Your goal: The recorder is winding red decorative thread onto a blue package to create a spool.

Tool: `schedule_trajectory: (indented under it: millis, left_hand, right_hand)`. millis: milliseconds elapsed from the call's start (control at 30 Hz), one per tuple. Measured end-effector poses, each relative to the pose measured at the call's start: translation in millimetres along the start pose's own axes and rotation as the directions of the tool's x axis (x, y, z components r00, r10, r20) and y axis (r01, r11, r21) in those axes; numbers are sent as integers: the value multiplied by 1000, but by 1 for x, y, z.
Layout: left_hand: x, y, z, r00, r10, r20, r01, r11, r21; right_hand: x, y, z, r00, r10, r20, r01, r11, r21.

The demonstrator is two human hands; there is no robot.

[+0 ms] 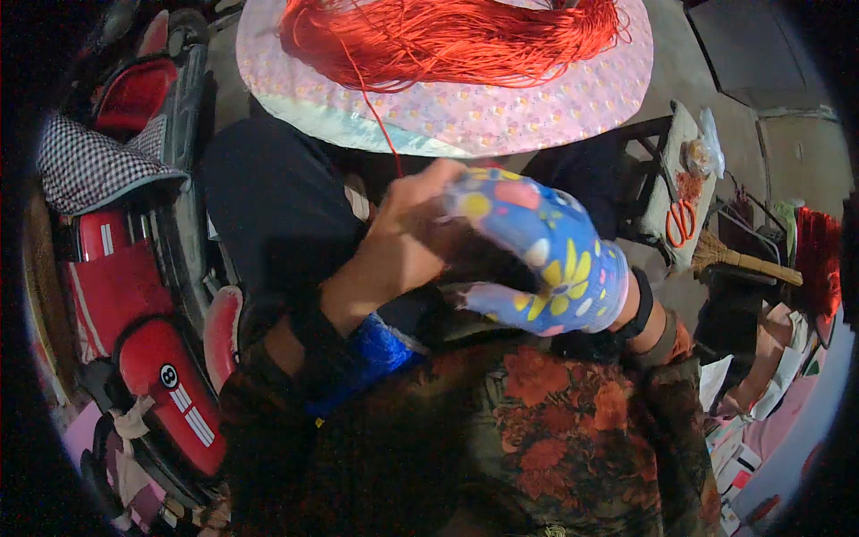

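Pink tabletop (528, 118) | red strand (378, 121) reaches down to left hand (407, 224), grip unclear | gloved right hand (550, 246) spread

A single dark numeral (168, 376) is showing on a small round badge (164, 368), which is sitting on a glossy red panel (157, 412) at the person's left, with white stripes (192, 417) running just below it.

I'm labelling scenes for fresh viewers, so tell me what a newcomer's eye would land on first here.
First, the big hank of orange-red cord heaped on the pink floral round top at the upper edge. Next, mid-picture, the right hand in its blue flowered glove, close beside the bare left hand. Then the red panel with white stripes at lower left.
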State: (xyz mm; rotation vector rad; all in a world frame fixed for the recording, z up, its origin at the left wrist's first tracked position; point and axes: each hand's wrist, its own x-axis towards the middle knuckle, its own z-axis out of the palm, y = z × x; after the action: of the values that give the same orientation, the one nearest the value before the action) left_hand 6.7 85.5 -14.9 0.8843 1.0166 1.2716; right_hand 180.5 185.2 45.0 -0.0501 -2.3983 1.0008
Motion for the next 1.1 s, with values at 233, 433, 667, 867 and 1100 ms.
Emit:
schedule_trajectory:
  millis: [233,433,667,867,1100]
  left_hand:
    - [2,3,6,970,-237,49,120,646,754]
    - [5,26,17,854,-519,5,496,820,286]
    - [6,21,9,926,-362,-110,366,930,21]
    - [6,28,13,945,-282,-163,286,958,2]
    - [4,23,8,957,-240,-164,256,963,84]
  right_hand:
    - [22,40,11,921,382,-81,-367,917,157]
    - [-51,77,2,798,488,-353,-530,848,-26]
    - [-232,111,-98,388,528,-755,-921,229,-314]
    - [-306,122,-132,108,640,-761,-990,140,-22]
    - [-311,144,-139,-31,766,-642,-711,434,553]
